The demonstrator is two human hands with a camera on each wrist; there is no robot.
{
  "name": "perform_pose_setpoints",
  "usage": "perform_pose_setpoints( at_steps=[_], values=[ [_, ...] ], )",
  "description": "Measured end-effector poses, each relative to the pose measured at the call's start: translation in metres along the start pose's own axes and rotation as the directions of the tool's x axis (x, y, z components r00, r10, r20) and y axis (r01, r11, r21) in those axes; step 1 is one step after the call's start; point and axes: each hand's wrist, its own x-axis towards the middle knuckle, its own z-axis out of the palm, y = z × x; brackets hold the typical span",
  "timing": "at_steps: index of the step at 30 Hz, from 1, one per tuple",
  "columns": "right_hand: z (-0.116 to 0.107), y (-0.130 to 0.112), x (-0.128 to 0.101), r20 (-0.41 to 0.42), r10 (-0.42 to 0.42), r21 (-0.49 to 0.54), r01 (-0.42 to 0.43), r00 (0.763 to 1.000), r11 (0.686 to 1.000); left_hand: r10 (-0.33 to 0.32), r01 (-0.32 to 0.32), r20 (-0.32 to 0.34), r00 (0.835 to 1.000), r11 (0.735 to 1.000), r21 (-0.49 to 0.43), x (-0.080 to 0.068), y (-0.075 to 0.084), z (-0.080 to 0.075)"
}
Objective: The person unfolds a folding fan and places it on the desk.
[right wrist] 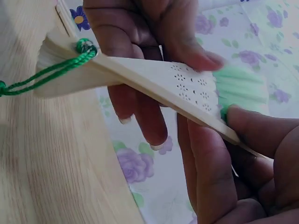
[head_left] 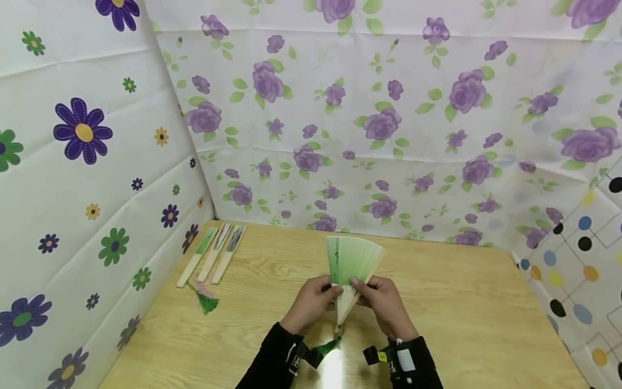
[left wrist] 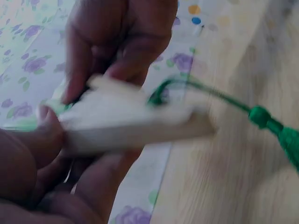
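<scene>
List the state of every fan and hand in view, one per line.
Green fan: partly spread, held upright above the table.
Left hand: grips the fan's ribs.
Right hand: pinches the outer rib.
Three fans: folded shut, lying side by side.

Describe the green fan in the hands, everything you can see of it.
The green folding fan is partly spread, its pleated leaf fading from green to pale. Its ribs look like light wood or bamboo; the guard stick has small pierced holes. A green cord and tassel hang from the pivot end. It is held upright above the wooden table, leaf away from the person. The left hand and right hand both pinch the ribs below the leaf.
</scene>
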Motion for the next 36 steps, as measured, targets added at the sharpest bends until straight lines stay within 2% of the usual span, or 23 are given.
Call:
perform_pose_setpoints(
  at_steps=[3,6,16,18,23,26,29,36],
  values=[
    [-0.0005,-0.0017,0.0008,-0.006,0.001,-0.014,-0.002,1.000,1.000,-0.019,0.019,0.041,0.999,1.000,-0.008,0.0009,0.0018,-0.0059],
    [-0.0006,-0.0037,0.0025,-0.001,0.001,-0.021,-0.001,1.000,1.000,-0.017,0.017,0.047,0.999,1.000,0.006,0.0017,0.0029,-0.0099],
    [-0.0029,-0.0078,0.0038,0.088,-0.022,-0.002,0.022,0.996,1.000,-0.008,0.009,-0.026,1.000,0.999,0.043,0.0007,0.0077,-0.0088],
    [-0.0016,-0.0076,0.0041,0.072,-0.024,0.038,0.021,0.997,0.999,-0.009,0.011,-0.044,0.999,0.999,0.039,0.0016,0.0077,-0.0080],
    [0.0040,-0.0041,0.0013,-0.069,0.009,0.161,0.002,0.998,0.987,-0.004,0.002,-0.144,0.990,1.000,-0.011,0.0023,0.0040,-0.0057],
    [0.0057,-0.0007,-0.0017,-0.107,0.030,0.194,-0.008,0.994,0.981,-0.019,0.014,-0.188,0.982,0.999,-0.031,0.0004,0.0009,-0.0051],
    [0.0051,0.0011,-0.0032,-0.079,0.027,0.180,-0.013,0.997,0.984,-0.030,0.027,-0.187,0.982,0.999,-0.021,-0.0012,-0.0012,-0.0052],
    [-0.0028,0.0007,-0.0007,0.042,0.031,0.107,-0.035,0.999,0.994,-0.042,0.035,-0.167,0.985,0.999,-0.041,0.0001,-0.0001,-0.0061]
  ],
)
